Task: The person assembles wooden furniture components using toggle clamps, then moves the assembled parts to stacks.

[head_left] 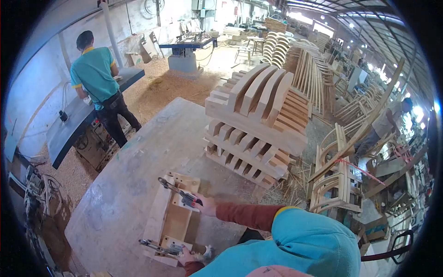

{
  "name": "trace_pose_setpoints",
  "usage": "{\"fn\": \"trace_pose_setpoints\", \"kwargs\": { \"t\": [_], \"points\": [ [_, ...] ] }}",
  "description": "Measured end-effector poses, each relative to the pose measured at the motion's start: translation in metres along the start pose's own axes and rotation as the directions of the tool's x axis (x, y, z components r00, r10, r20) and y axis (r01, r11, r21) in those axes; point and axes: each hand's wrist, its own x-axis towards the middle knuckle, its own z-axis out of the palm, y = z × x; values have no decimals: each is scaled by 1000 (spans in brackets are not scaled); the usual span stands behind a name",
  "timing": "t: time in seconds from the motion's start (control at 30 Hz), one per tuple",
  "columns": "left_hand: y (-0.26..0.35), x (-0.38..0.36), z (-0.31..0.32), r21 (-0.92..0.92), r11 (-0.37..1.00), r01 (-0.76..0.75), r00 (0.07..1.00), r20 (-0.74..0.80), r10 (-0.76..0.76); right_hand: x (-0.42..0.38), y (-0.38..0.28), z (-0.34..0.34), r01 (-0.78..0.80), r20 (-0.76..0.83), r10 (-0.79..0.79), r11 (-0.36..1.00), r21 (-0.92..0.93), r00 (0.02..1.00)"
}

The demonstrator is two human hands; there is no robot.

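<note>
A wooden jig (173, 217) lies on the grey worktable (138, 157) in front of me, with a metal toggle clamp at each end. My right hand (206, 204) grips the red-handled lever of the far clamp (182, 194). My left hand (187, 255) is closed on the near clamp (159, 248) at the jig's lower end. Both of my sleeves are rust-coloured under a turquoise shirt. A pale wooden piece sits between the clamps.
A tall stack of curved wooden parts (256, 124) stands on the table's far side. A person in a teal shirt (99, 83) works at a dark bench (78, 120) on the left. Sawdust covers the floor; chair frames (334, 180) are piled at the right.
</note>
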Motion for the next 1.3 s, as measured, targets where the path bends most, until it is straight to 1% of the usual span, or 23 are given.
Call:
{"fn": "trace_pose_setpoints", "kwargs": {
  "t": [0.07,0.1,0.17,0.2,0.23,0.27,0.3,0.37,0.43,0.47,0.57,0.6,0.67,0.7,0.73,0.77,0.83,0.93,1.03,1.13,1.17,1.23,1.3],
  "points": [
    [18,-7,44,-83,990,-110,991,-91,103,32,-20,-14,41,65,-32,988,-150,997],
    [40,-11,65,-90,993,-82,995,-68,76,49,-29,-19,68,104,-46,973,-221,994],
    [83,-18,93,-106,994,-29,999,-34,25,85,-35,-18,203,83,-189,957,-206,978],
    [80,39,93,77,997,5,1000,4,-5,104,-35,-17,272,79,-261,942,-197,962],
    [89,59,98,81,997,-8,998,64,3,128,-29,-14,259,68,-250,944,-204,966],
    [99,77,104,84,996,-22,992,124,12,150,-27,-11,245,64,-237,947,-207,969],
    [131,60,131,-96,993,-72,976,200,90,166,-36,-17,191,70,-181,960,-204,981],
    [156,111,111,277,960,-50,936,347,-52,210,-25,-22,104,32,-98,955,-280,995],
    [194,109,112,250,968,-21,872,478,-105,238,-24,-32,48,-25,-66,900,-434,998],
    [199,145,93,333,943,-24,772,605,-194,238,-41,-53,25,-35,-50,857,-515,998],
    [220,112,37,264,912,-315,835,533,135,290,-9,-79,-86,-133,11,813,-575,991],
    [215,115,2,308,885,-349,862,476,175,317,18,-85,-103,-182,-4,810,-577,983],
    [194,109,-87,345,846,-406,889,362,279,346,45,-104,-251,-278,131,854,-457,952],
    [188,84,-113,450,821,-352,933,239,269,354,51,-113,-299,-334,159,855,-424,929],
    [181,58,-137,634,694,-341,939,192,286,353,47,-116,-307,-416,104,834,-458,903],
    [166,39,-157,789,536,-300,940,150,305,354,40,-118,-388,-456,161,796,-465,875],
    [118,17,-185,947,295,-129,974,66,215,353,19,-119,-541,-537,260,697,-470,802],
    [73,-22,-165,997,61,45,999,-46,2,318,-21,-103,-496,-593,79,641,-586,802],
    [61,-35,-144,997,24,70,990,-73,118,276,-34,-77,-103,-413,-357,639,-762,838],
    [73,-37,-134,990,56,132,990,-135,46,211,-9,-37,324,-60,-534,594,-737,843],
    [73,-34,-136,992,9,126,991,-127,32,194,17,-21,427,40,-582,547,-720,812],
    [70,-24,-142,989,-92,115,993,-115,2,107,-8,-14,354,51,-382,789,-501,923],
    [73,-18,-141,984,-101,145,989,-147,-18,52,5,-21,338,5,-408,749,-570,913]
  ]
}}
